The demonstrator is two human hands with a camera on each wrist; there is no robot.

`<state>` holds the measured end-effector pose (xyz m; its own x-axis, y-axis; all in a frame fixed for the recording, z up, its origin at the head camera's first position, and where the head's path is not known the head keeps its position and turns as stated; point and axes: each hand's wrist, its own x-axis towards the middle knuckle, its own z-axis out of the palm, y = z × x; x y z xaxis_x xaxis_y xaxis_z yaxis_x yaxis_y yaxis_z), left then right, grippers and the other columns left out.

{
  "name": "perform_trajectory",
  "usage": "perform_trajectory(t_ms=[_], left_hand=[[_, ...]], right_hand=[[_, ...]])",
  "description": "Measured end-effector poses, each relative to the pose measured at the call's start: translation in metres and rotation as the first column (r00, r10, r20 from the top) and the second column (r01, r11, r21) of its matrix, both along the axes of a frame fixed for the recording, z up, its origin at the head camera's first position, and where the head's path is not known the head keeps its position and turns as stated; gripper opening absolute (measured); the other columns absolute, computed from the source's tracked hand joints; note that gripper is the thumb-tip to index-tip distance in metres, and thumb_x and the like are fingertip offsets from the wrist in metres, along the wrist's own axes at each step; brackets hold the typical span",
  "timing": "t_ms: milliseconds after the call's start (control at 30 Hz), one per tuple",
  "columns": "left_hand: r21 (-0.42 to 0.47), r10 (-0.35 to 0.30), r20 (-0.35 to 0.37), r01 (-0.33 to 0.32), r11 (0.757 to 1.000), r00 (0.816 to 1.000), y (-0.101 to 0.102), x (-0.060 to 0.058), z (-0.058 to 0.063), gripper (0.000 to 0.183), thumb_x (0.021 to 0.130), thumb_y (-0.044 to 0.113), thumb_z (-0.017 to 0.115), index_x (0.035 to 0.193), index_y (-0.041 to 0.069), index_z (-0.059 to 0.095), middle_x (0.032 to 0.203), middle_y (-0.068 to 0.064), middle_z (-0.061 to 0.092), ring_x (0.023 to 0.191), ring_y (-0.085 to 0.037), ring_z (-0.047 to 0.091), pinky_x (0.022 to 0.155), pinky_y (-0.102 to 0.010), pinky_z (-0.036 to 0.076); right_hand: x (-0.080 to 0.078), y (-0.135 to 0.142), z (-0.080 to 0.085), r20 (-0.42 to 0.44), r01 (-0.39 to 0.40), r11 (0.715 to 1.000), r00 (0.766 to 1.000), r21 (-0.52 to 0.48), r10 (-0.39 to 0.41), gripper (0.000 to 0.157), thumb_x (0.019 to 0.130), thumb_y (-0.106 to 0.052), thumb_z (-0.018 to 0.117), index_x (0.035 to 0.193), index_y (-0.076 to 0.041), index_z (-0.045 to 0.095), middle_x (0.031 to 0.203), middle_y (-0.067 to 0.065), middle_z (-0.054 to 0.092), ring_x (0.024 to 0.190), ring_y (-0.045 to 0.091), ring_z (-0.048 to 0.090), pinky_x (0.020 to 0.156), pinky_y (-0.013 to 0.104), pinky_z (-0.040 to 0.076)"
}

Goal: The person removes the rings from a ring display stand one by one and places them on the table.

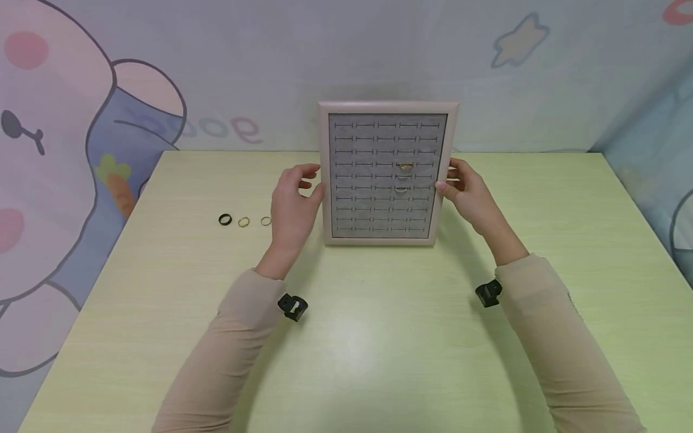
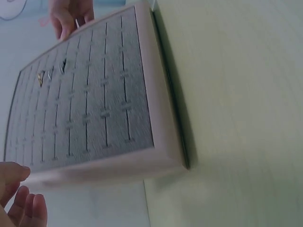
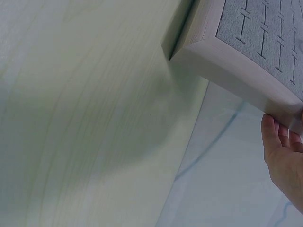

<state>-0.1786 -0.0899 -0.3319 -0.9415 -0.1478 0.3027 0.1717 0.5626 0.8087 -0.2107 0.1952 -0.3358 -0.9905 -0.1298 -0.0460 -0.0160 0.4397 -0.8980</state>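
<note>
A ring display board (image 1: 373,180) with a pale pink frame and slotted grey felt stands upright at the back of the table. In its slots sit a gold ring (image 1: 404,166) and two silver rings (image 1: 401,189). My right hand (image 1: 470,195) grips the board's right side, thumb on the front of the frame and fingers round the edge. Beside the left side is my left hand (image 1: 295,207), loosely bent, its thumb and forefinger tips right at the frame edge; the other fingers (image 2: 34,208) hang apart from it in the left wrist view.
Left of the left hand, a black ring (image 1: 225,219), a gold ring (image 1: 244,222) and a thin ring (image 1: 266,221) lie in a row on the pale wooden table (image 1: 357,337). A printed cloth (image 1: 292,60) hangs just behind the table's back edge.
</note>
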Motion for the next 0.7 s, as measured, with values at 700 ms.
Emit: perform_trajectory(t_ms=[700], left_hand=[[-0.158, -0.229, 0.107, 0.244, 0.957, 0.967, 0.062, 0.008, 0.002, 0.031, 0.091, 0.014, 0.064, 0.122, 0.011, 0.062, 0.112, -0.007, 0.063, 0.1, -0.02, 0.059, 0.083, -0.033, 0.051]], right_hand=[[-0.001, 0.001, -0.001, -0.002, 0.0, 1.0, 1.0, 0.002, 0.0, 0.053, 0.1, -0.011, 0.047, 0.149, -0.005, 0.027, 0.138, 0.022, 0.044, 0.122, 0.029, 0.047, 0.104, 0.04, 0.04]])
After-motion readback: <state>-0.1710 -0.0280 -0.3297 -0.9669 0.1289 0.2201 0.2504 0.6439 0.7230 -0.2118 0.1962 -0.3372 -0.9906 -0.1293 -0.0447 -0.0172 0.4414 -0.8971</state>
